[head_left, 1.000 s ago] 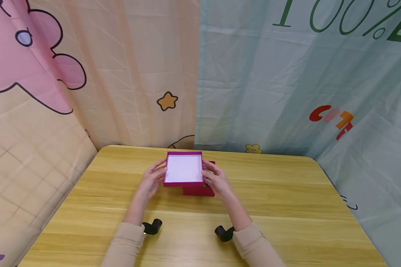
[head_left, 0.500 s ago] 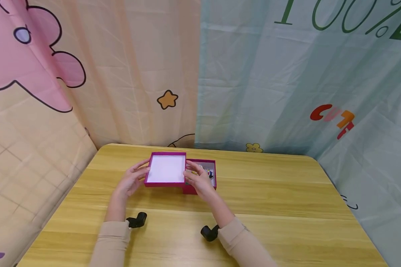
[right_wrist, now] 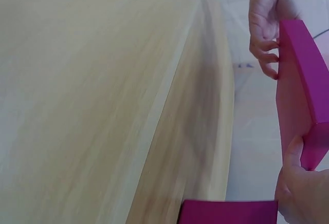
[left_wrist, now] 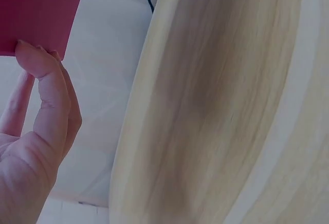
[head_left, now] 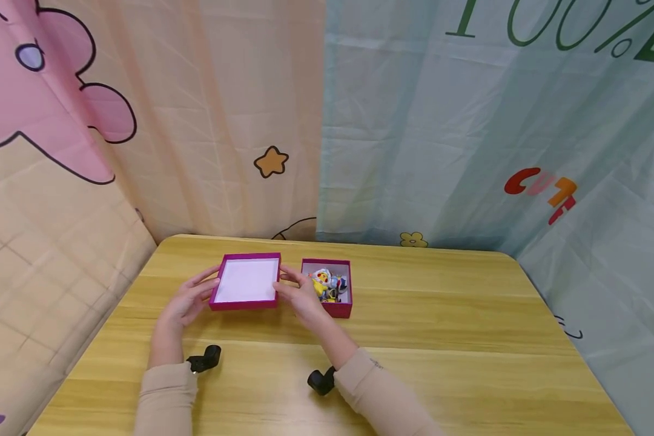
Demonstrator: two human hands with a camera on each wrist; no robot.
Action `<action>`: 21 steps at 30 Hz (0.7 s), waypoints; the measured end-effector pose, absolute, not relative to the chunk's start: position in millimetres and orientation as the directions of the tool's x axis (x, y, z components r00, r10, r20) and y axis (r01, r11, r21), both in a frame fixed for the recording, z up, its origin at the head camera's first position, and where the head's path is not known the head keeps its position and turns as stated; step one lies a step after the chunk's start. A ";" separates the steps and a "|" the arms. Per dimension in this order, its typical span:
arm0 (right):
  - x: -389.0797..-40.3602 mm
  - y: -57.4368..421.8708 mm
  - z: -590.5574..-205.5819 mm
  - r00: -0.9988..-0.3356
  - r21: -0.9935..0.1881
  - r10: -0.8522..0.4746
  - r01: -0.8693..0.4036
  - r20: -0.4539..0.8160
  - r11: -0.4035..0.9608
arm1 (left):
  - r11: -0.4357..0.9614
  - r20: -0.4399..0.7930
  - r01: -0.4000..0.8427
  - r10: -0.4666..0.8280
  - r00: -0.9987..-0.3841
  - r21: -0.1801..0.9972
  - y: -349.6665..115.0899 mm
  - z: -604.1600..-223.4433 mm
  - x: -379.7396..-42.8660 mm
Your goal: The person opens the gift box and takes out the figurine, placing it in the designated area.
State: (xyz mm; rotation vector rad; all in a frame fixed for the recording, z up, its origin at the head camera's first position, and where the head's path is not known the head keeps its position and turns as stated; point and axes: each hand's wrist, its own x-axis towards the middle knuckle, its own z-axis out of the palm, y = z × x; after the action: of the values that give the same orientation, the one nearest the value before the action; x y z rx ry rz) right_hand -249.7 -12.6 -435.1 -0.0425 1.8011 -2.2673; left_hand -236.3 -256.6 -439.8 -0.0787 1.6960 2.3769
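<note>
A magenta box lid with a white inside faces up, held between both hands left of the box. My left hand grips its left edge; in the left wrist view the fingertips lie against the lid's magenta side. My right hand pinches the right edge, with the thumb on the underside in the right wrist view. Just right of that hand stands the magenta box, uncovered, and small colourful figurines lie inside it. The right hand hides part of the box's left side.
The wooden table spreads around the box, its back edge close behind. Printed curtains hang behind and at both sides. A black wrist-camera mount juts from each wrist.
Both hands have carried the lid leftward from over the box and slightly lower. The box's inside and its figurines have come into view.
</note>
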 end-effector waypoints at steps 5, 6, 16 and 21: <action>-245.5 -23.8 -435.3 -0.966 -0.968 -0.194 0.200 -0.170 -0.149 | -0.293 -0.180 -0.215 0.143 -0.973 0.931 -266.4 -445.1 -233.0; -244.6 -26.1 -435.4 -0.966 -0.969 -0.191 0.204 -0.176 -0.137 | -0.292 -0.181 -0.216 0.142 -0.973 0.932 -268.1 -446.3 -232.4; -239.8 -44.4 -448.4 -0.963 -0.964 -0.169 0.233 -0.210 -0.129 | -0.226 -0.209 -0.240 0.152 -0.966 0.944 -284.7 -460.6 -228.5; -237.2 -49.2 -461.5 -0.961 -0.952 -0.162 0.253 -0.225 -0.173 | -0.180 -0.247 -0.271 0.146 -0.958 0.946 -287.2 -465.3 -226.3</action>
State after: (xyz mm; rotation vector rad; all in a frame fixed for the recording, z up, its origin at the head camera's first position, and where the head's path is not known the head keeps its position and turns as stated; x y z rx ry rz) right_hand -237.2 -49.2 -461.5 0.1043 1.8203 -2.2160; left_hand -226.3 -287.2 -465.3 -0.1441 1.8120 2.2191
